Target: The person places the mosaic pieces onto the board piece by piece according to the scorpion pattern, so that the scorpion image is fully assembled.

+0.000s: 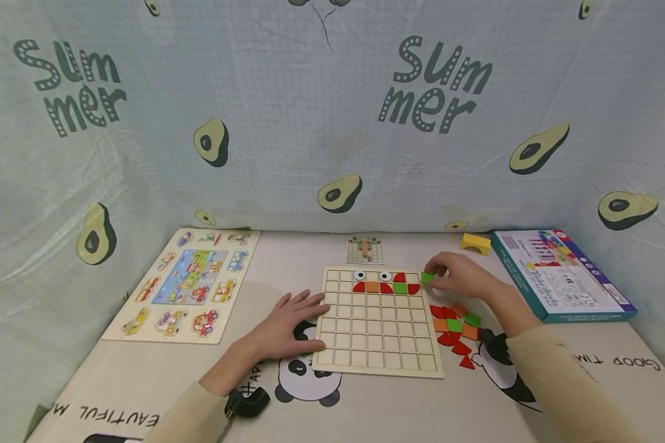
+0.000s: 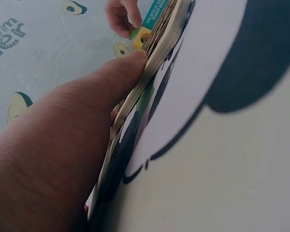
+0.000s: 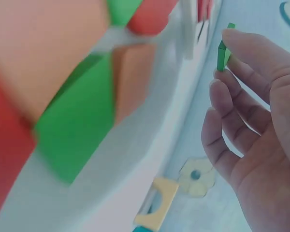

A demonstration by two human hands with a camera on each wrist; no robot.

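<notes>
A wooden grid board [image 1: 375, 343] lies on the table. My left hand [image 1: 292, 326] rests at its left edge, fingers spread and thumb touching the lower side. Between thumb and fingertips my right hand [image 1: 459, 275] pinches a green tile [image 1: 427, 277], just past the board's upper right corner. The right wrist view shows this green tile [image 3: 223, 54] edge-on. In the board's top rows sit two round eye pieces [image 1: 359, 275], several red rounded pieces [image 1: 414, 288], an orange square [image 1: 372, 287] and a green square [image 1: 401, 288].
Loose red, green and orange tiles [image 1: 454, 325] lie right of the board. Behind it is a small pattern card [image 1: 365, 250]. A yellow arch block [image 1: 475, 243] and a teal-edged box [image 1: 565, 277] stand at the right. A picture puzzle board [image 1: 228, 320] lies at the left.
</notes>
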